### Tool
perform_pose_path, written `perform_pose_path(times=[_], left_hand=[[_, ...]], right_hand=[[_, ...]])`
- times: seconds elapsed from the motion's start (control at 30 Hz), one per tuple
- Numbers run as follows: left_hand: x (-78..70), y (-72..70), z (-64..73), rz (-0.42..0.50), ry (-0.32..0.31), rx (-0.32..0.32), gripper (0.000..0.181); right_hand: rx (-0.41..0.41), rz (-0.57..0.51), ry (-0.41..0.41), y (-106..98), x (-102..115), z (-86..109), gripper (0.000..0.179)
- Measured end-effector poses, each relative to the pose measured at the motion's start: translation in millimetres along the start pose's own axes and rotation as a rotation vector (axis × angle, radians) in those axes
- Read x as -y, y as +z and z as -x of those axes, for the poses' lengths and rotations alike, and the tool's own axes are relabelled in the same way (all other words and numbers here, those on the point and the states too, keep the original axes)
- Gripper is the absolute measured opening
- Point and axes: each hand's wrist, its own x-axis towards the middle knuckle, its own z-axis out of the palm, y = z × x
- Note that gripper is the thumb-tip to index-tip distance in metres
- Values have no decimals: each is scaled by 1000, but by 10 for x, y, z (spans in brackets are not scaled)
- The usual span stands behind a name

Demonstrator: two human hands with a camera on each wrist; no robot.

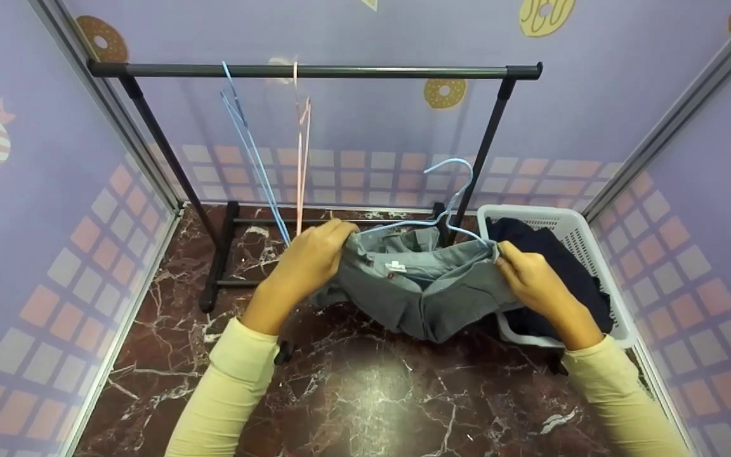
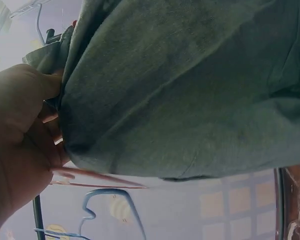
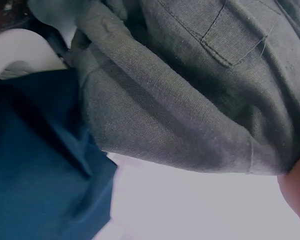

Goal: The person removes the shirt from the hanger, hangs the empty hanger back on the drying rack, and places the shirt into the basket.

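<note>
Grey-green trousers (image 1: 391,298) hang between my two hands, waistband up, with a white label and a small reddish button at the waist. My left hand (image 1: 318,251) grips the waistband's left end; in the left wrist view its thumb and fingers (image 2: 52,127) close on the cloth. At the right end my right hand (image 1: 533,279) pinches the waistband beside the hanger's tip. A light blue wire hanger (image 1: 445,216) reaches across the waist opening, its hook standing up above the trousers. The right wrist view shows a stitched pocket (image 3: 235,40) on the trousers.
Behind stands a black clothes rack (image 1: 372,71); a blue hanger (image 1: 254,152) and a pink hanger (image 1: 302,152) hang from its bar. To the right, a white basket (image 1: 584,238) holds dark navy cloth (image 1: 549,254). Patterned walls enclose the dark marble floor (image 1: 365,393).
</note>
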Motion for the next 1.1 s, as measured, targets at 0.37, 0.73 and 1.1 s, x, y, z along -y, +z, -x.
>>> perform_pose_path(times=[0.37,0.73,1.1], left_hand=[[-148,202,199,-135,-106,-74,23],[-65,510,488,-23,-95,-259,23],[-56,756,681,-40,-57,-383,29]], right_hand=[[25,-41,-24,155,-95,116,15],[33,-131,4,361,-76,315,12],[3,-187,-12,522,-69,408,29]])
